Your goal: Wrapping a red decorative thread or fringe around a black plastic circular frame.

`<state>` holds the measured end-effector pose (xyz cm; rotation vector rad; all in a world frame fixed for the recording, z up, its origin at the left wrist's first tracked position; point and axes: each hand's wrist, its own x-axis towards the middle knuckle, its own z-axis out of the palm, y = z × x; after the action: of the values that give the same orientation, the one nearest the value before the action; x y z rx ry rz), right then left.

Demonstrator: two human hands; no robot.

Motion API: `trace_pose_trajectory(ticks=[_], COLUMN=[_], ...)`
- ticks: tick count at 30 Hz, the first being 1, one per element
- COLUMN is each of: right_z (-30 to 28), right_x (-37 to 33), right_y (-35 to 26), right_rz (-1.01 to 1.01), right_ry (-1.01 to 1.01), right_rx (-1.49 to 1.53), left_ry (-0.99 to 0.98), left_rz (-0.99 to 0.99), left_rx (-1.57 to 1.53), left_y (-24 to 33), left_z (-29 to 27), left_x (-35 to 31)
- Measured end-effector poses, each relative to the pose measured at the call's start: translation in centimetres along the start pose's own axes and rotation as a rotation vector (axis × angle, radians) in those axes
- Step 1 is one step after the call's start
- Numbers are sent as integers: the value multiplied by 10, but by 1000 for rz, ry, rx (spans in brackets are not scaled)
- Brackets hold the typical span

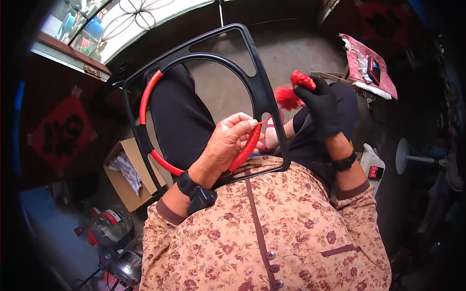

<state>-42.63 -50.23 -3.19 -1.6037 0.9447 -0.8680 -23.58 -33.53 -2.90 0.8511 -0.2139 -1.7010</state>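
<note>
A black frame (pixel 264 94) with a large round ring inside it rests tilted across my lap. Red cord (pixel 250 148) is wound tightly round several stretches of the ring, with bare black ring between them. My left hand (pixel 224 141), bare, lies over the ring's near right side; its thumb and forefinger pinch the cord where the winding ends. In a black glove, my right hand (pixel 320 109) is raised right of the frame, closed round a bundle of red cord (pixel 302 80) whose loose strands hang to the left. The left hand's other fingers are partly hidden.
An open cardboard box (pixel 122 186) with striped cloth stands at left, above clear plastic bottles (pixel 114 223) with red caps. At far right, a stool with a pink cover (pixel 357 56) bears a phone (pixel 373 70). A white round-ended object (pixel 402 156) stands at right.
</note>
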Motion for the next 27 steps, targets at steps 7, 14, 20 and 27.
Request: trace_pose_trajectory(ticks=[7,14,20,27], right_z=[63,68,58,29], right_x=[6,-3,-16,-70], right_y=[0,-20,-19,-33], right_rz=[243,674,414,721], right_ry=[-629,-856,-599,-616], right_rx=[751,1302,611,208], left_ry=[33,-77,32,145], left_rz=[-138,105,191,77], left_rx=[-45,-124,19,110], left_y=[-7,-17,-16,-13], left_z=[1,-7,-8,-6], left_x=[2,1,6,9])
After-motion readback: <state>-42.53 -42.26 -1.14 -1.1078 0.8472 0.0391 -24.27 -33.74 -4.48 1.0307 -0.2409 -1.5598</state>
